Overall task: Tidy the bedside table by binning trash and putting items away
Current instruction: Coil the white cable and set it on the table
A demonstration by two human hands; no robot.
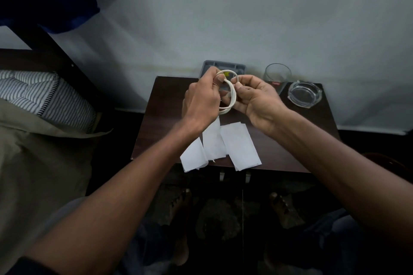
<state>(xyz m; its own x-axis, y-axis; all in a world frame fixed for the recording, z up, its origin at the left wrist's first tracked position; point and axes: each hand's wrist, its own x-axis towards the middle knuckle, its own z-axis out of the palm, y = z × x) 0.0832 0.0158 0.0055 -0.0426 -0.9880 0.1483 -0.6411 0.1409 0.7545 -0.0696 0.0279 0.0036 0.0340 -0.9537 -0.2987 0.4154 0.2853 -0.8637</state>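
A white cable (232,94), wound into a small coil, hangs above the dark wooden bedside table (161,118). My left hand (201,100) grips the coil's left side, and my right hand (254,98) pinches its right side between thumb and fingers. Three white paper slips (240,146) lie on the table's front edge, partly overhanging it. A grey tray (240,67) stands at the back of the table, mostly hidden behind my hands.
A clear drinking glass (277,76) and a glass ashtray (304,94) stand at the table's back right, near the grey wall. A bed with a striped pillow (44,94) lies to the left. My bare feet (281,207) rest on the dark floor below.
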